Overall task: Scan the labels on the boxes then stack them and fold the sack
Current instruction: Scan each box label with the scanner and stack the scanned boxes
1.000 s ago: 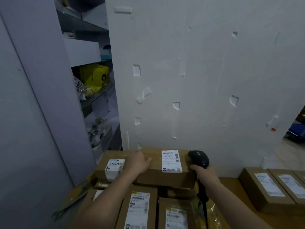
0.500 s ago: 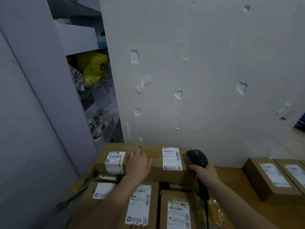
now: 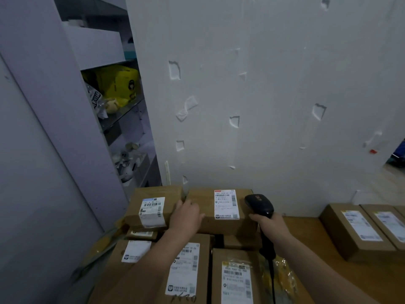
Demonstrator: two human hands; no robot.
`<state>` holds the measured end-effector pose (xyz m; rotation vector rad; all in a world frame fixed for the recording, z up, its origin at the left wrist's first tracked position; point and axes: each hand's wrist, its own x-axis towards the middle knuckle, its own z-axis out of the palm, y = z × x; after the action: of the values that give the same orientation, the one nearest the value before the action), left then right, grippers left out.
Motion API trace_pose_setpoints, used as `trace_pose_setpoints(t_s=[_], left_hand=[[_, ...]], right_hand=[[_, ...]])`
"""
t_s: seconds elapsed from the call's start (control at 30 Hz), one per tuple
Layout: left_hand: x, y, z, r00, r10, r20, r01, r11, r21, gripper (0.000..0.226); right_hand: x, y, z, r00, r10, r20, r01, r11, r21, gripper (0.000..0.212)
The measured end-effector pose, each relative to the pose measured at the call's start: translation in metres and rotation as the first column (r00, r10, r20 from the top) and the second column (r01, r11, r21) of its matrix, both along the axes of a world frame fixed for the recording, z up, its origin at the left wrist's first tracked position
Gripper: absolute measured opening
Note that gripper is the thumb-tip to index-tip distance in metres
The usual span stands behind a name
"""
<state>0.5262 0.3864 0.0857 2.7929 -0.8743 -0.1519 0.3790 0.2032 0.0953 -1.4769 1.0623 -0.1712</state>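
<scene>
**Scanner held at the top tier of cartons**

Closest in, the nearest cartons (image 3: 234, 279) lie flat side by side with their white labels facing up. Crinkled yellow material (image 3: 286, 270), possibly the sack, shows beside them under the scanner's cable.

Behind them is a second tier. The left top box (image 3: 151, 210) and the right top box (image 3: 228, 227) sit touching, against the wall. The left hand (image 3: 186, 216) rests flat across their seam, fingers straight and close together, thumb spread onto the right box. The right hand (image 3: 270, 223) is curled round the handle of the black scanner (image 3: 259, 204), whose head is just beside that box's label (image 3: 226, 204).

The cartons look stiff, taped and probably light. They are best taken by opposite long edges, leaving the labels uncovered. The yellow material looks limp, and folding it would likely need both hands free.

Every carton is sealed, so the contents are hidden. To the right, more labelled boxes (image 3: 355, 233) stand on the wooden table (image 3: 306, 233). Farther off on the left, an open shelf unit (image 3: 122, 115) holds a yellow box (image 3: 121, 82), packets and small pale figures (image 3: 128, 170).
</scene>
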Motion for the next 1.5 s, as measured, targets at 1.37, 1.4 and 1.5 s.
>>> trace_pose_setpoints(t_s=[1.37, 1.4, 1.5], left_hand=[[0.009, 0.013, 0.087, 0.978, -0.120, -0.173, 0.058, 0.943, -0.328, 0.054], [0.008, 0.009, 0.085, 0.977, -0.119, -0.178, 0.055, 0.942, -0.330, 0.053], [0.001, -0.007, 0.080, 0.970, -0.151, -0.190, 0.081, 0.941, -0.330, 0.054]], right_hand=[[-0.072, 0.007, 0.090, 0.987, 0.108, 0.116, -0.051, 0.908, -0.416, 0.011], [-0.075, 0.007, 0.091, 0.987, 0.099, 0.124, -0.041, 0.912, -0.408, 0.011], [-0.087, 0.006, 0.092, 0.987, 0.078, 0.139, -0.015, 0.912, -0.411, 0.011]])
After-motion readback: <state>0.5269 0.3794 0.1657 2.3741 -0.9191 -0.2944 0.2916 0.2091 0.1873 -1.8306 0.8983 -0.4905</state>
